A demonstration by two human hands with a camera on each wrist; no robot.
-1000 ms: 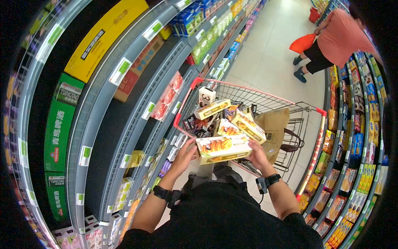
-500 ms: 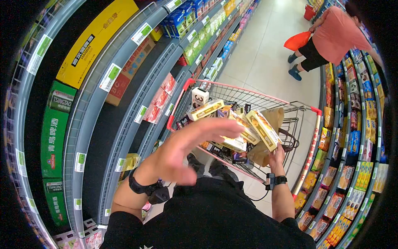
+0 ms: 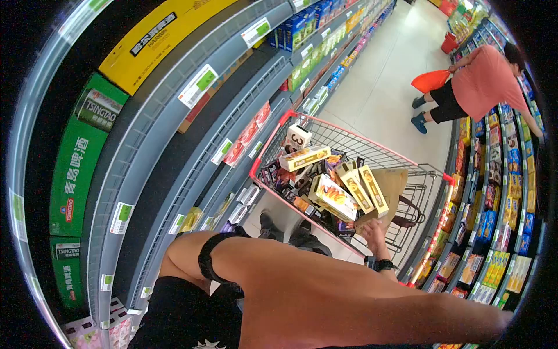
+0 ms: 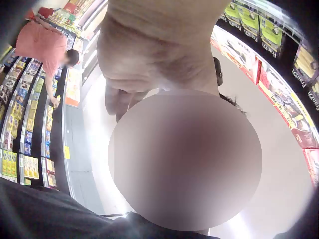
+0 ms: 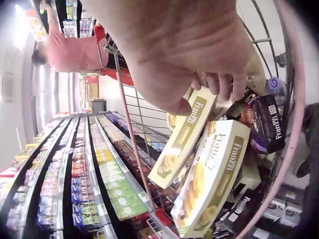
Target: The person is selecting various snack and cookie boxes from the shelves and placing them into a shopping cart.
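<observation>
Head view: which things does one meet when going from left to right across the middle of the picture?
Green Tsingtao carton → grey shelf rails → red shopping cart → yellow biscuit boxes → right hand → snack shelves.

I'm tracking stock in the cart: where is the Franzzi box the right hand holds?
In the head view the Franzzi box stands tilted at the right of the red cart, gripped by the right hand, beside the brown bag.

Shopper in pink (image 3: 485, 81), green beer cartons (image 3: 78, 157) on shelves.
</observation>
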